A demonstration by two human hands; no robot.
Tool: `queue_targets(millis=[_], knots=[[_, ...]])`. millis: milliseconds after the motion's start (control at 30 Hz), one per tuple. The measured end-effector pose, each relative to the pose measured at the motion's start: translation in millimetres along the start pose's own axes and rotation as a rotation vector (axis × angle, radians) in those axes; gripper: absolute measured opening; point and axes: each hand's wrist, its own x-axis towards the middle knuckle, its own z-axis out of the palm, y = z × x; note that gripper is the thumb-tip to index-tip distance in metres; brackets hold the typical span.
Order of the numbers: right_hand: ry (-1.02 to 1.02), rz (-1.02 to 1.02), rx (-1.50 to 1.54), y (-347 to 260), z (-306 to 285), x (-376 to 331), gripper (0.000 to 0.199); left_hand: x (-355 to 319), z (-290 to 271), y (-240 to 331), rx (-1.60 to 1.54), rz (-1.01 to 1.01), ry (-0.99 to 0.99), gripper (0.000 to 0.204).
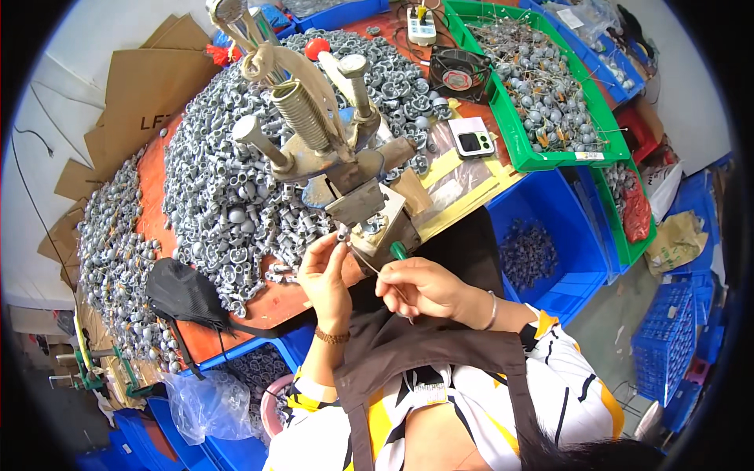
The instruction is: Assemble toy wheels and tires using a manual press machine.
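While the left hand (326,279) is up by the front of the metal hand press (345,177), its thumb and index finger are pinched together on a small grey piece (343,233), so barely any gap there. The right hand (424,289) is just beside it, fingers curled in and thumb pressed against them, gripping a thin wire (365,261) that slants up toward the piece. Can't tell if the two are actually joined, way too small at that spot.

As for looks, the piece is tiny and grey with a paler end, sitting right at the left fingertips near the press's base block (385,224). The wire is slim and pretty straight between the hands. Behind all that, a massive heap of grey parts (228,188) covers much of the orange-red counter (287,302), and a green tray (550,163) of round grey bits with wires is off to the right.
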Motion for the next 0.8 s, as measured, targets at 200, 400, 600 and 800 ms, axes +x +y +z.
queue_targets(millis=[200,400,600,800], knots=[[0.033,-0.009,0.035,12.0,1.7,16.1,0.024,-11.7,2.2,4.6,-0.051,0.065,-0.011,0.019],[0.031,-0.065,0.010,12.1,8.3,21.3,0.025,-23.5,10.8,10.6,-0.115,0.076,-0.053,0.024],[0.080,-0.263,-0.544,-4.6,11.1,11.8,0.023,-24.6,5.5,36.0,0.071,-0.033,-0.246,0.043],[0.027,-0.085,-0.424,-7.6,19.5,-7.6,0.025,-19.9,4.2,65.3,0.629,0.624,-0.541,0.024]])
